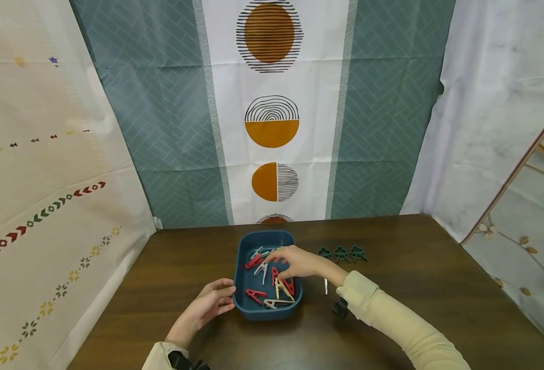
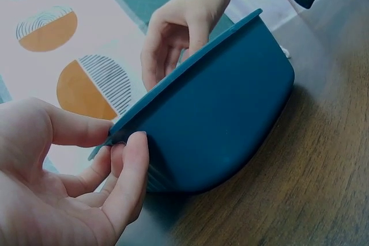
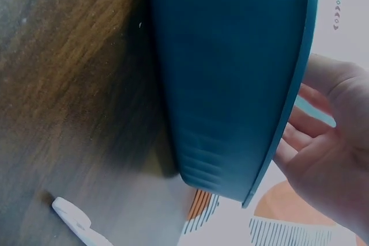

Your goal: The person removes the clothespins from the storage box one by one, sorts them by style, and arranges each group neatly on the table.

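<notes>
A blue plastic bin (image 1: 268,314) stands on the table, with several red, white and yellow clothespins lying loose in it. My left hand (image 1: 213,300) holds the bin's left rim; the left wrist view shows the thumb on top of the rim and fingers against the wall below. Over the bin's inside, my right hand (image 1: 297,261) reaches down from the right, thumb and forefinger apart. Its fingertips are close above a white clothespin (image 1: 261,268) and a yellow clothespin (image 1: 281,290). In both wrist views the bin wall hides what lies under the right fingertips.
Three dark green clover-shaped pieces (image 1: 341,253) lie in a row on the brown table (image 1: 193,252), right of the bin. A slim white piece (image 1: 325,286) lies under the right forearm. Patterned cloths hang behind and at both sides.
</notes>
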A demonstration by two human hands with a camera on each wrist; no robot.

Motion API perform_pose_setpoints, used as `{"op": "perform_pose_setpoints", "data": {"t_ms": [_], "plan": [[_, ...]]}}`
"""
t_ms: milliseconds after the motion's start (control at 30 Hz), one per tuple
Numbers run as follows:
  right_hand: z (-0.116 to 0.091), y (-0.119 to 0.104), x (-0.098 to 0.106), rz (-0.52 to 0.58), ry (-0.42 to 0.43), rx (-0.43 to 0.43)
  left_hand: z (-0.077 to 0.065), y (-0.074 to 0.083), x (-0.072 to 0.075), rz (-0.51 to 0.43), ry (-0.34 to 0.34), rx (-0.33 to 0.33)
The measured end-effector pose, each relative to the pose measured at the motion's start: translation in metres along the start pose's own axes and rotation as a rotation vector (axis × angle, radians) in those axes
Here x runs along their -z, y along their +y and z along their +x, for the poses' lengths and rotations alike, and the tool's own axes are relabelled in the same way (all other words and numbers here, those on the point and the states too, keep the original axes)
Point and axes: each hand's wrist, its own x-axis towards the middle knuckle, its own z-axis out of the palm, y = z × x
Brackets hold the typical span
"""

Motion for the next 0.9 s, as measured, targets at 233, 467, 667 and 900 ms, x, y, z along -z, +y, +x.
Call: {"op": "perform_pose_setpoints", "data": {"t_ms": [233,467,667,900], "plan": [[0.015,0.001,-0.006,-0.063,0.021,-0.011,0.0,0.002,0.0,-0.003,0.017,0.01],[0.026,0.001,-0.016,-0.12,0.005,-0.093,-0.001,0.001,-0.001,-0.002,0.017,0.017],[0.038,0.004,-0.023,-0.22,0.005,-0.142,-0.001,0.002,-0.002,-0.002,0.018,0.021],[0.047,0.006,-0.025,-0.268,-0.01,-0.166,-0.001,0.002,-0.002,-0.003,0.013,0.014]]}}
